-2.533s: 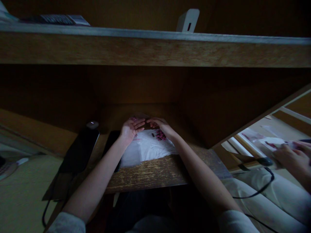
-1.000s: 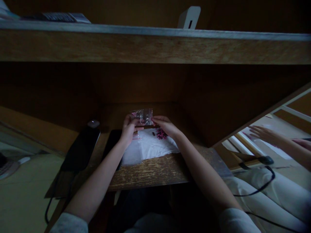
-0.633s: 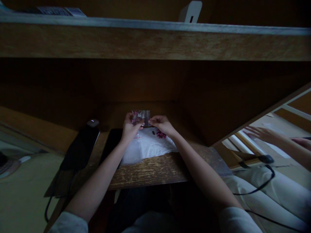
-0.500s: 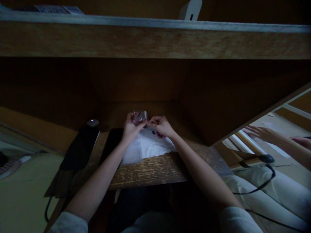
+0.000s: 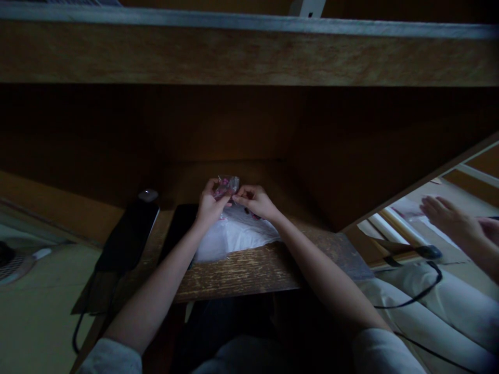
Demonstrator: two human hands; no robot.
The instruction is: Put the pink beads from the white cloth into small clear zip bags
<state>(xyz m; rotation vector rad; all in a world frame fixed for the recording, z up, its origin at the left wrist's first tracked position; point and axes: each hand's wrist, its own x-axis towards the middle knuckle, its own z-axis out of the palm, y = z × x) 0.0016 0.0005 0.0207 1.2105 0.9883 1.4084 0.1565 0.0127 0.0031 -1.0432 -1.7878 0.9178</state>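
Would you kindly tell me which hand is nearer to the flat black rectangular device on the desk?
The left hand is nearer, just right of the flat black device. The right hand is farther, across the small clear plastic bag they hold.

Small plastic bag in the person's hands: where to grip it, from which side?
Pinch the plastic bag by its upper edge from the far side: the left hand and right hand cover its lower part, leaving only that crumpled top free.

On the wooden desk [image 5: 241, 275], a sheet [image 5: 234, 244]; just left, a phone [image 5: 176, 234]; further left, a larger device [image 5: 128, 234]; overhead, a shelf [image 5: 249, 52].
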